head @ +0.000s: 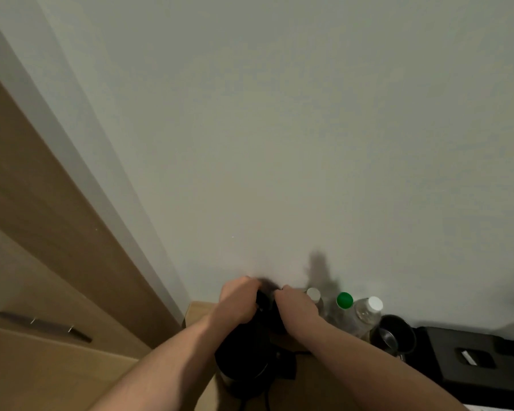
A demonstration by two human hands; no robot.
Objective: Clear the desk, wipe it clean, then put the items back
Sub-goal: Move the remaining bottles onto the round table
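Observation:
A black kettle-like appliance (pixel 242 361) stands on the light wooden desk (pixel 201 311) near its back left corner, with a black cord trailing at its base. My left hand (pixel 239 299) and my right hand (pixel 294 305) both curl round a small black part at its top, close to the wall. What exactly they hold is hidden by the fingers.
Three clear plastic bottles stand against the wall to the right, two with white caps (pixel 313 293) (pixel 374 304) and one with a green cap (pixel 344 300). Beside them are a black cup (pixel 396 336) and a black tray (pixel 469 360). A wooden cabinet (pixel 42 330) stands left.

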